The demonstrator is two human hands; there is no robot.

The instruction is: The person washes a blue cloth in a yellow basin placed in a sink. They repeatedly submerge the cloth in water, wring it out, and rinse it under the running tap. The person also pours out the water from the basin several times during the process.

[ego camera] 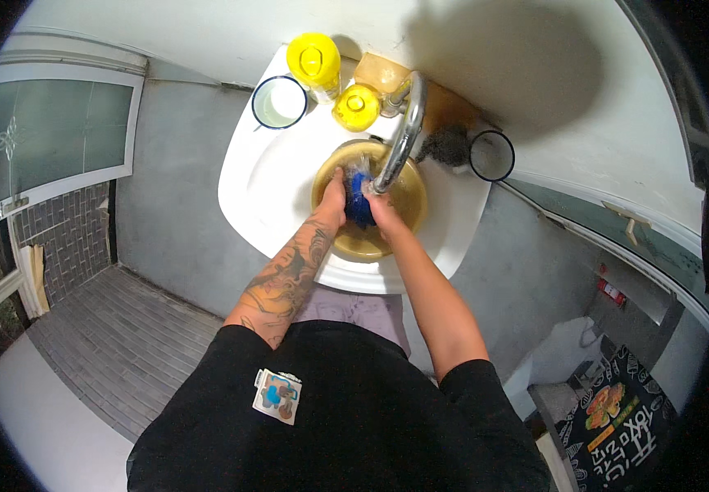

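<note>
Between my left hand [333,198] and my right hand [382,208] is a soft-looking blue item [360,200], perhaps a cloth or scrubber; its exact kind is unclear. Both hands grip it from either side, over a tan basin [419,212] that holds water. Above my right hand curves a chrome faucet [408,129], whose spout ends at the fingers. Splashing water shows around the top of the blue item. The basin sits inside a white washbasin [274,184]. My right fingertips are partly hidden behind the spout.
Along the sink's back edge stand a white enamel mug [279,103], a tall yellow-lidded bottle [313,61] and a shorter yellow-topped container [356,108]. Right of the faucet lie a dark mesh scourer [448,145] and another dark-rimmed mug [491,156]. A glass door [53,135] is at far left.
</note>
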